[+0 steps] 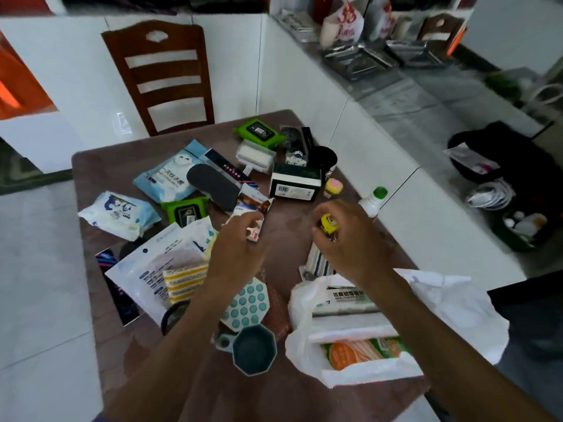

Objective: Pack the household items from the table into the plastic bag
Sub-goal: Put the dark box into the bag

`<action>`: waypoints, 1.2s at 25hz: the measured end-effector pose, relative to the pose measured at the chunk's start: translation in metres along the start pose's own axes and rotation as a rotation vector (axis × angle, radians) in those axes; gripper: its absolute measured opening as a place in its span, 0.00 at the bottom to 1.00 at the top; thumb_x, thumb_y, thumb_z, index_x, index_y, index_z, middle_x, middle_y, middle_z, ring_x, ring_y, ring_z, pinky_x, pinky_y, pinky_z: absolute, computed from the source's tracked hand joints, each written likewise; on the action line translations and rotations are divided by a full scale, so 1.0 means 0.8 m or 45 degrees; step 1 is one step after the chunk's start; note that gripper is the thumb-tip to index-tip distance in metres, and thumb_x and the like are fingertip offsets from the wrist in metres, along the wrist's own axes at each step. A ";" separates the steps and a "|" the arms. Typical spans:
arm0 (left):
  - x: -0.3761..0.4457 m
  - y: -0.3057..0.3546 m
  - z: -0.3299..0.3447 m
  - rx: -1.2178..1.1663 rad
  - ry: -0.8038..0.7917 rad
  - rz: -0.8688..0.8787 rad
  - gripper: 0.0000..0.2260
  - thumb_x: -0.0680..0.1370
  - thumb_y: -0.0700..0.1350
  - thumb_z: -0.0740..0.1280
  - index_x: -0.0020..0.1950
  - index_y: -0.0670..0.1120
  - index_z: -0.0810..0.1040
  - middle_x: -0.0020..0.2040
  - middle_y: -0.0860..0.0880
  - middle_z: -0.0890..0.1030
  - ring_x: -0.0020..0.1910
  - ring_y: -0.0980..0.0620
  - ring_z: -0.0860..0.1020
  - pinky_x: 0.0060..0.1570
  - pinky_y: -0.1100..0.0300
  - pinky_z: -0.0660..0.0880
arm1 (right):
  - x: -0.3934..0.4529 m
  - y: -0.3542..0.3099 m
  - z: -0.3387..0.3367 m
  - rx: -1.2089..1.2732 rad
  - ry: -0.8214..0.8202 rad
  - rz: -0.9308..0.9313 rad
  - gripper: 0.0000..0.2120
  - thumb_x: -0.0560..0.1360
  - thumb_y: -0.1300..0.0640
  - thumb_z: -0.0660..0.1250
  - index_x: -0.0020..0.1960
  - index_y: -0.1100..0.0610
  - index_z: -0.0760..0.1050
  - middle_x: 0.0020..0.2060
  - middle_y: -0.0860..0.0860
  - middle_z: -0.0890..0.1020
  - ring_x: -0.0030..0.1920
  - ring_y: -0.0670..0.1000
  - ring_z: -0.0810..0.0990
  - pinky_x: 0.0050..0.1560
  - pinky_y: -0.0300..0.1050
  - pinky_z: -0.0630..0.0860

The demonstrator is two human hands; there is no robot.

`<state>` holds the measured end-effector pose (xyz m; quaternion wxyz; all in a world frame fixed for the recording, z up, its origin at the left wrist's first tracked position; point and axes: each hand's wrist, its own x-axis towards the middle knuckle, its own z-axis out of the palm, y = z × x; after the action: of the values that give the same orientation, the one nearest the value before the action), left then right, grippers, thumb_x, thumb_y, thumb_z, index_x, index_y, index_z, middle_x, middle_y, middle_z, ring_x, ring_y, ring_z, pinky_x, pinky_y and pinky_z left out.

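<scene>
Head view, plastic bag: white plastic bag (307,303) lies open at the lower right of the brown surface (286,400), with flat packets inside, one orange and green (359,351).
Right hand: right hand (350,239) hovers just above the bag's far edge, fingers curled round a small yellow item (328,224).
Left hand: left hand (237,245) at frame centre, fingers pinching a small printed carton (254,205).
Near the hands: teal cup (254,350) and teal dotted pad (246,300) below the left hand; striped cloth (316,261) beneath the right hand.
Left of the frame: sponge packet (164,269), white wipes pack (118,213), blue glove pack (170,175).
Upper centre: two green wipe packs (259,132) (185,210), dark box (295,181), white bottle with green cap (373,202).
Background: wooden chair (164,77) stands behind the surface.
</scene>
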<state>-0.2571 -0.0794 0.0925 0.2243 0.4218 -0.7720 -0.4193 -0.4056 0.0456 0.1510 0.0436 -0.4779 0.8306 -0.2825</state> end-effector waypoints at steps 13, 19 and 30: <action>0.112 -0.025 0.096 0.069 0.146 -0.119 0.13 0.75 0.40 0.69 0.59 0.49 0.80 0.54 0.50 0.83 0.51 0.52 0.80 0.51 0.55 0.77 | 0.285 0.182 0.170 -0.666 -0.699 -0.094 0.43 0.70 0.51 0.75 0.76 0.58 0.56 0.72 0.59 0.65 0.68 0.64 0.65 0.57 0.58 0.73; 0.110 -0.029 0.118 0.048 0.089 -0.161 0.13 0.76 0.39 0.67 0.61 0.48 0.80 0.56 0.50 0.83 0.50 0.52 0.80 0.50 0.53 0.80 | 0.269 0.175 0.184 -0.724 -0.618 -0.122 0.36 0.68 0.52 0.76 0.69 0.60 0.64 0.67 0.59 0.64 0.55 0.64 0.77 0.39 0.52 0.69; -0.002 0.060 0.024 -0.424 0.178 -0.065 0.05 0.80 0.47 0.66 0.50 0.52 0.81 0.41 0.55 0.83 0.39 0.58 0.79 0.36 0.62 0.75 | 0.032 0.092 -0.058 1.014 -0.082 0.241 0.27 0.61 0.50 0.78 0.58 0.44 0.75 0.53 0.42 0.84 0.49 0.43 0.84 0.33 0.34 0.78</action>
<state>-0.2924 -0.0552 0.1221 0.3334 0.4265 -0.6633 -0.5166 -0.4919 0.0727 0.1575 0.2771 -0.3537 0.6948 -0.5616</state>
